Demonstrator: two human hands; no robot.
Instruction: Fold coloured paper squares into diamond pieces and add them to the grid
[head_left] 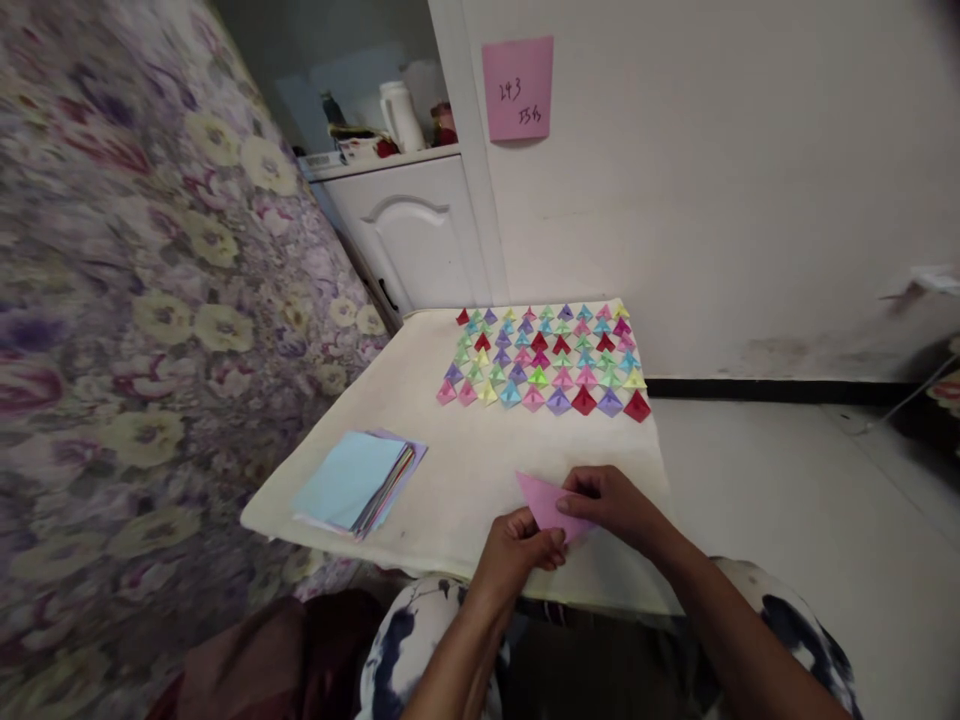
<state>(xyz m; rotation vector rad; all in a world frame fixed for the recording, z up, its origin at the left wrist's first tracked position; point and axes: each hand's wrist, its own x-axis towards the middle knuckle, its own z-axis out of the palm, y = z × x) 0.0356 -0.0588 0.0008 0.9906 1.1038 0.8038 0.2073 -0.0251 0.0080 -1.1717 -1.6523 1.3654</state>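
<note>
Well, the pink paper (545, 503) is pinched by the left hand (516, 545) and the right hand (613, 500), over the table (450, 480). For a neat fold, corners should be matched first, then the bend pressed flat.

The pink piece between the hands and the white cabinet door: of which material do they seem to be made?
The pink piece looks like thin, matt paper: flat, with a straight edge and a sharp corner. The cabinet door could be painted wood or moulded board, smooth with an arched relief; no grain shows, so I cannot tell which.
</note>
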